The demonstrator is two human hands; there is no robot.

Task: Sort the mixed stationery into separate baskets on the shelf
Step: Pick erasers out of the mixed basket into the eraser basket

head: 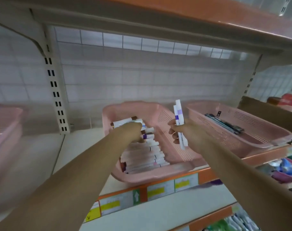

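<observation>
- Cream shop shelf (85, 155) with an orange front edge, a white wire grid (142, 72) behind it and another shelf board (175, 19) overhead.
- On the shelf, the middle basket (158, 176), pink and perforated, holds a pile of markers (145, 155), white-bodied with coloured caps and bands, lying side by side along its left half.
- Left hand (132, 130) reaches into that basket and lies on the far end of the pile, fingers bent down among the markers; motion blur hides whether it grips one.
- Right hand (183, 130) hangs above the right half of the same basket, fingers curled round two markers (179, 117), white with purple bands, which stand nearly upright.
- Just beside it on the right, the right basket (242, 147), also pink, holds a few dark, flat things (223, 123) too blurred to name.
- Well apart on the left, a third pink basket (5, 127) is cut off by the picture's edge, its contents unseen.
- Behind the right basket stands a brown cardboard box (267, 110), partly out of view.
- Yellow and white price labels (160, 189) line the shelf's front edge; their print is unreadable.
</observation>
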